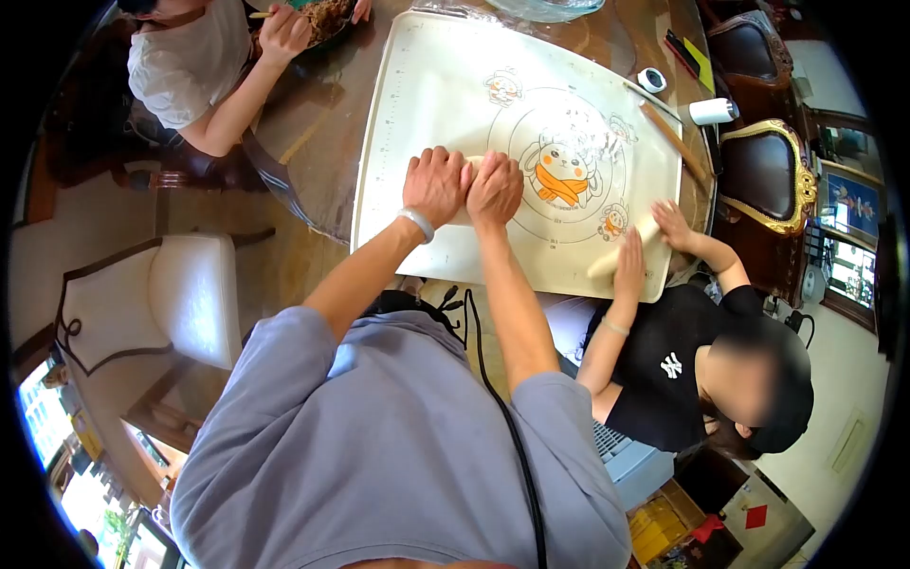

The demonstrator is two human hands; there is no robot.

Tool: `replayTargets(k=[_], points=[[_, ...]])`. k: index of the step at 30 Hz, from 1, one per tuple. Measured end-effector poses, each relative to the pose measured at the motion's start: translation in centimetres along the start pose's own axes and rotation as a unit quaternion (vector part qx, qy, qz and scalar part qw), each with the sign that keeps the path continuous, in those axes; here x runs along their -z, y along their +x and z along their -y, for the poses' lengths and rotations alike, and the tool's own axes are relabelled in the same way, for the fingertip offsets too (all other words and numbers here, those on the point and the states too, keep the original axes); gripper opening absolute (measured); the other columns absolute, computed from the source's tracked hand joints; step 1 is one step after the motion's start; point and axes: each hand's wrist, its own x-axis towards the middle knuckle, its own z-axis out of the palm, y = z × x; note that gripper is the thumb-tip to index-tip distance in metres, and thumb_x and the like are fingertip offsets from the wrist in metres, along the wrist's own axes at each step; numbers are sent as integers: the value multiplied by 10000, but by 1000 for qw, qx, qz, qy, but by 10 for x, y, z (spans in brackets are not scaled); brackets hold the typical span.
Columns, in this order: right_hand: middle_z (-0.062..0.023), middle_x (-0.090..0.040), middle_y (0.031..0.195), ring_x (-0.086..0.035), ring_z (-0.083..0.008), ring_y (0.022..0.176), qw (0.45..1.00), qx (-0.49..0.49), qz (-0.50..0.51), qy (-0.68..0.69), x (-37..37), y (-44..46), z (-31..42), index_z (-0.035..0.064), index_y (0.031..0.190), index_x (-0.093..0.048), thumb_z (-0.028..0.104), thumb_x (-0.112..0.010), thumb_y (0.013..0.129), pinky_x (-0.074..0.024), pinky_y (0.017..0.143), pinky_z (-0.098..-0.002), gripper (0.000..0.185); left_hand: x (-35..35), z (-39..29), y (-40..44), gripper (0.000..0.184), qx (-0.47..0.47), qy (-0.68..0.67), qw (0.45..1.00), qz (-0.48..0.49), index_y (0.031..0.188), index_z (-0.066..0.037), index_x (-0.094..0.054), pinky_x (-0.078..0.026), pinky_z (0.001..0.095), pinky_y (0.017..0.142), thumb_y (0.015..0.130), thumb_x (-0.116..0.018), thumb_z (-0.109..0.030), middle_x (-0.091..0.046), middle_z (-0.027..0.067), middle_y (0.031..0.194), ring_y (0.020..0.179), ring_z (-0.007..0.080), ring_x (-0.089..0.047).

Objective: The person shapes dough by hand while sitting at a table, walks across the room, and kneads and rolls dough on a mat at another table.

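My left hand (436,187), with a pale band at the wrist, presses down on a lump of pale dough (462,218) with its fingers curled over. Close beside it, my right hand (495,190) bears on the same dough, its fingers bent too. Only small parts of the dough show between and around my hands. Under it lies a cream kneading mat (417,104) printed with rings and a cartoon animal in an orange scarf, just right of my hands.
At the mat's right corner a co-worker's hands hold a long dough roll (626,245). A rolling pin (675,147) lies along the right edge, near a white cylinder (713,112) and a tape-like round item (651,80). Another person sits at upper left with a bowl (327,24).
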Motion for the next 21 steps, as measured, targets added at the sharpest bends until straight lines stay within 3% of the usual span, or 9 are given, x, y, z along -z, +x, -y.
replayTargets(k=[1,2,5,8,14,17,18,21], points=[[-138,-580,798,-557,-352,788,1000,-7,11,-9,-1,6,1,48,799,-581,302,-393,978,-441,720,-451,363,0,2,7,231,12,9,999,38,890,-76,-537,-435,425,751,927,-462,-292,-577,123,930,875,305,-547],[-141,-586,785,-562,-359,779,1000,-13,22,-18,-2,13,2,44,783,-583,303,-388,980,-446,714,-456,379,-5,5,12,264,3,1,1000,-5,829,-68,-522,-464,421,720,943,-438,-291,-583,128,829,799,311,-570],[-165,-630,781,-596,-381,775,995,-56,84,-20,-2,33,5,37,762,-618,337,-342,991,-466,693,-479,467,-8,9,27,317,33,-43,998,22,804,-66,-536,-484,440,694,966,-402,-304,-599,144,779,760,322,-594],[-184,-663,823,-624,-388,794,989,-70,124,-42,-6,47,3,32,763,-648,376,-297,997,-481,686,-489,544,4,4,43,393,97,-51,988,105,793,-65,-558,-497,444,689,986,-351,-337,-632,164,783,764,329,-620],[-202,-671,855,-636,-395,822,973,-99,203,-48,0,56,1,-1,826,-655,480,-278,976,-493,722,-478,630,-4,11,42,551,128,-95,981,113,901,-51,-622,-487,454,761,989,-253,-450,-662,193,897,845,366,-625],[-237,-657,953,-625,-401,912,954,-219,172,110,-6,56,-16,-12,938,-652,523,-285,959,-476,822,-479,650,-3,22,38,675,144,-196,960,136,941,-33,-648,-469,479,819,980,-186,-525,-656,219,957,904,399,-612],[-268,-612,1095,-589,-419,1015,932,-229,233,158,24,61,-6,-10,1070,-624,544,-294,949,-429,927,-477,656,14,23,34,751,156,-229,947,163,997,-11,-641,-450,484,849,966,-142,-571,-637,257,1002,962,432,-586],[-233,-556,1218,-504,-407,1151,935,-147,298,125,32,53,9,36,1108,-619,543,-323,944,-367,993,-494,609,22,30,12,737,165,-341,915,139,976,5,-633,-436,491,827,972,-161,-560,-636,259,959,940,444,-574]])
